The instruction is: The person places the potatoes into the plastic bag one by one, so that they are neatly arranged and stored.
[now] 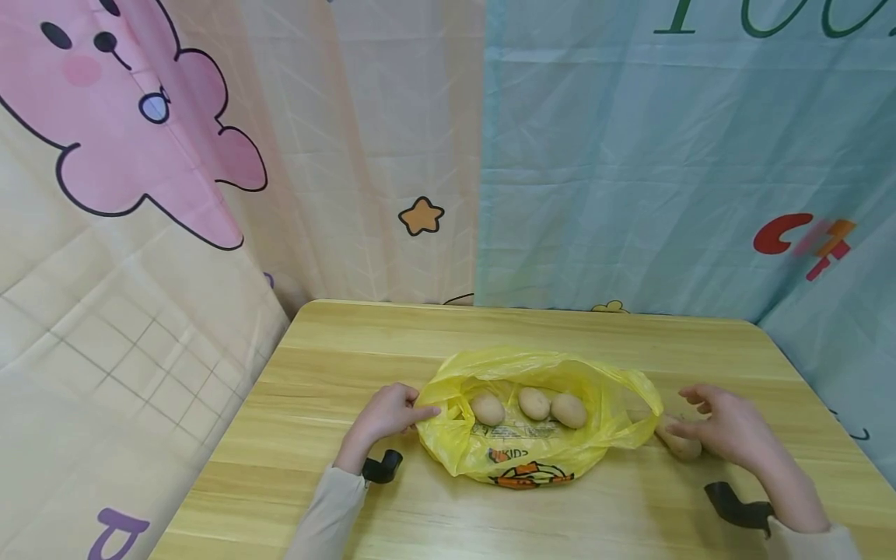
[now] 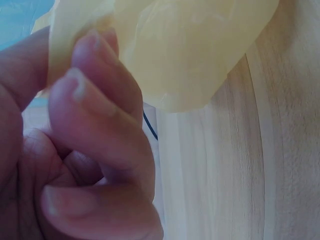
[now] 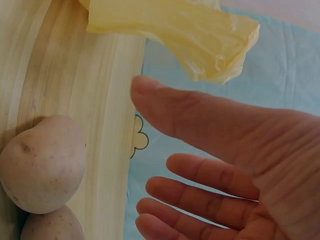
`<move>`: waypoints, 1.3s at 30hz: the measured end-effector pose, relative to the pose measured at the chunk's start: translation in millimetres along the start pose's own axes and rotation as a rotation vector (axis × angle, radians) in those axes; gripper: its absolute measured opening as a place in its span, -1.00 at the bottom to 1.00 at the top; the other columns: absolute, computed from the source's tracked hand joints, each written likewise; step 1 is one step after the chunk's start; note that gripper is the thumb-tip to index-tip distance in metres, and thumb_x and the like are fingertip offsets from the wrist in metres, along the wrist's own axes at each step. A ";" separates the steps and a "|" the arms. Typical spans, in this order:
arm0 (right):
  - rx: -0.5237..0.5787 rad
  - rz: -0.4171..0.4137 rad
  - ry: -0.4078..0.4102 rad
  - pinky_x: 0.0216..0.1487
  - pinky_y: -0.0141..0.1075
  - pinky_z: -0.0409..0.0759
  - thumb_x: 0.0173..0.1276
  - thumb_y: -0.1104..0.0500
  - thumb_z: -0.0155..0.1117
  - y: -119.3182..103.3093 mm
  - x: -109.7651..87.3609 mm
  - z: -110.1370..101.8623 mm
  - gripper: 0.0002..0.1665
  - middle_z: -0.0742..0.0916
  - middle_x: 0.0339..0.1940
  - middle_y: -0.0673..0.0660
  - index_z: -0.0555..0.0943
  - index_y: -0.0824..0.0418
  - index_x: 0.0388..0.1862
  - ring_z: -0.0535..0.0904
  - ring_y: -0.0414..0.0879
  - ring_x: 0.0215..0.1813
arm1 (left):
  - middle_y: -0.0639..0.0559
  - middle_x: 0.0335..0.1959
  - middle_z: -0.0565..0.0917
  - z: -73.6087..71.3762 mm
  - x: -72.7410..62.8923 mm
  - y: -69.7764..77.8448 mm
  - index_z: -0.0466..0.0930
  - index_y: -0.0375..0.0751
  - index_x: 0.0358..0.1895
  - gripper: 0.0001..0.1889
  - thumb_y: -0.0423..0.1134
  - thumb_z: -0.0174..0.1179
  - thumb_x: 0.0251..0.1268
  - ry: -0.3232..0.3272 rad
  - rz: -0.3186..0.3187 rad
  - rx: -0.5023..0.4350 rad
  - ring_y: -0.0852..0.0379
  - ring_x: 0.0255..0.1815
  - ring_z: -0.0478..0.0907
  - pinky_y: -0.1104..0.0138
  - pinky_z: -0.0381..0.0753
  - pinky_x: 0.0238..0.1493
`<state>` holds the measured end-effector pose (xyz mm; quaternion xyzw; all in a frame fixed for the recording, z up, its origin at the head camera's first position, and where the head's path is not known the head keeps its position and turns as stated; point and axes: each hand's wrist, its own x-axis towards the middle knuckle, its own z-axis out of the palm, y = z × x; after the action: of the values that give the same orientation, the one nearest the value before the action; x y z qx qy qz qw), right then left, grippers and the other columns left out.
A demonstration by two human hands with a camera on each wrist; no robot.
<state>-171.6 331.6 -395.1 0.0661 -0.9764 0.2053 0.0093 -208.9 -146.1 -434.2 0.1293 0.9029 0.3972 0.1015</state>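
Note:
A yellow plastic bag (image 1: 458,459) lies with its mouth spread wide, and three potatoes (image 1: 488,409) show inside it. At the bag's left edge, my left hand (image 1: 387,414) pinches the thin plastic between thumb and fingers. My right hand (image 1: 731,428) is held over the table to the right of the bag, fingers apart and nothing in them. Beneath it are loose potatoes (image 3: 44,165), two of them touching in the right wrist view. The bag's right handle (image 1: 647,397) hangs near the right thumb.
Under everything is a light wooden table (image 1: 378,334). Printed curtains (image 1: 595,194) hang behind it and along both sides. Black wrist mounts (image 1: 738,507) stick out beside both wrists.

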 end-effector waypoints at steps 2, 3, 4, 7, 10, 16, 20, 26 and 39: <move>-0.005 -0.017 -0.021 -0.25 0.11 0.50 -0.01 -0.05 0.53 1.4 1.3 0.2 -0.19 0.61 -0.13 0.47 0.50 0.52 0.03 0.54 0.33 -0.13 | 0.04 -0.74 0.51 0.0 -0.2 -0.2 0.57 -0.12 -0.55 -0.68 0.02 0.29 0.20 -0.001 -0.003 0.000 0.23 -0.74 0.36 0.39 0.28 -0.68; -0.007 -0.024 -0.033 -0.25 0.11 0.50 -0.03 -0.03 0.55 2.1 1.9 0.3 -0.19 0.61 -0.12 0.48 0.50 0.52 0.03 0.54 0.34 -0.13 | 0.04 -0.74 0.51 0.0 -0.1 -0.3 0.57 -0.11 -0.55 -0.68 0.02 0.29 0.20 -0.001 -0.006 0.002 0.23 -0.75 0.36 0.39 0.27 -0.68; -0.008 -0.032 -0.045 -0.24 0.11 0.50 -0.05 -0.01 0.56 2.8 2.5 0.3 -0.18 0.61 -0.10 0.48 0.49 0.52 0.04 0.53 0.35 -0.12 | 0.04 -0.74 0.51 -0.1 -0.1 -0.3 0.57 -0.11 -0.55 -0.68 0.02 0.29 0.20 -0.001 -0.009 0.003 0.23 -0.75 0.36 0.39 0.27 -0.68; -0.010 -0.055 -0.078 -0.23 0.12 0.50 -0.09 0.01 0.59 4.9 4.8 0.3 -0.14 0.60 -0.06 0.48 0.47 0.54 0.05 0.52 0.37 -0.09 | 0.06 -0.75 0.49 -0.4 0.1 -0.4 0.56 -0.10 -0.56 -0.68 0.02 0.28 0.21 -0.002 -0.012 0.009 0.23 -0.75 0.35 0.39 0.26 -0.68; -0.015 -0.082 -0.093 -0.21 0.12 0.50 -0.13 0.01 0.61 7.0 6.8 1.2 -0.11 0.59 -0.05 0.47 0.47 0.55 0.05 0.51 0.39 -0.07 | 0.08 -0.75 0.48 -0.5 0.3 -0.1 0.55 -0.10 -0.56 -0.68 0.02 0.28 0.21 -0.003 -0.012 0.009 0.23 -0.75 0.35 0.38 0.27 -0.68; -0.038 -0.126 -0.086 -0.19 0.12 0.49 -0.21 0.05 0.64 9.8 7.9 6.4 -0.11 0.60 -0.10 0.46 0.48 0.57 0.01 0.51 0.38 -0.09 | 0.12 -0.77 0.46 0.4 0.1 -0.1 0.55 -0.10 -0.57 -0.67 0.03 0.28 0.21 -0.003 -0.002 0.015 0.23 -0.76 0.34 0.38 0.26 -0.68; -0.055 -0.154 -0.083 -0.20 0.11 0.51 -0.25 0.06 0.66 9.9 8.8 9.5 -0.11 0.62 -0.15 0.45 0.48 0.57 -0.02 0.53 0.36 -0.12 | 0.12 -0.77 0.46 0.4 0.0 0.0 0.54 -0.10 -0.57 -0.66 0.03 0.28 0.21 -0.005 -0.001 0.018 0.23 -0.76 0.34 0.39 0.25 -0.69; -0.042 -0.164 -0.134 -0.20 0.10 0.51 -0.26 0.07 0.66 10.6 11.2 10.2 -0.10 0.62 -0.16 0.45 0.47 0.57 -0.02 0.54 0.35 -0.12 | 0.10 -0.77 0.47 -0.4 0.0 0.7 0.54 -0.12 -0.57 -0.66 0.02 0.28 0.21 -0.005 0.008 0.010 0.23 -0.76 0.34 0.39 0.25 -0.69; -0.020 -0.223 -0.162 -0.17 0.11 0.50 -0.33 0.17 0.68 14.8 14.1 15.4 -0.19 0.64 -0.20 0.38 0.51 0.52 -0.09 0.54 0.32 -0.13 | 0.12 -0.76 0.47 -1.0 -0.5 0.9 0.55 -0.13 -0.57 -0.67 0.00 0.28 0.21 -0.004 0.009 0.008 0.22 -0.74 0.36 0.37 0.27 -0.68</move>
<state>-187.4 337.0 -414.5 0.1905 -0.9625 0.1873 -0.0462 -208.6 -146.4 -432.9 0.1345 0.9036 0.3940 0.1010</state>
